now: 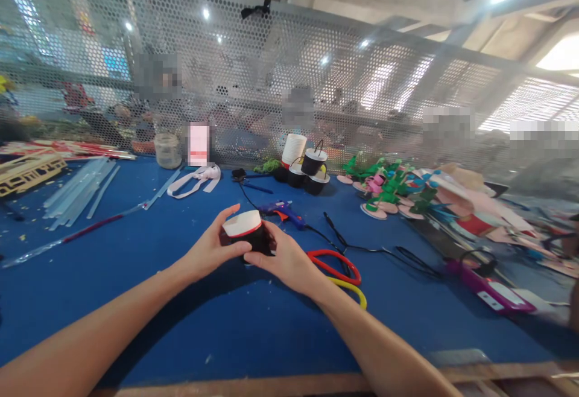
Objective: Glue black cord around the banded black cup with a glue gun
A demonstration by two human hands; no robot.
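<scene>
Between my two hands is a small paper cup (244,223), white with a red line at its edge and black around its body. It is tilted above the blue table. My left hand (219,243) grips its left side, with the thumb across the front. On the opposite side my right hand (283,258) has its fingers and thumb closed around the black part. Just behind the cup lies a blue glue gun (287,213) with an orange trigger. A red tube ring (341,264) and a yellow tube (357,291) lie beside my right forearm.
Black-wrapped cups (315,161) with wire handles stand at the back by stacked white cups (294,148). Glue sticks (81,192) and a jar (167,151) are at left. Green and pink crafts (384,189), a black cable (362,247) and a purple power strip (493,291) lie right.
</scene>
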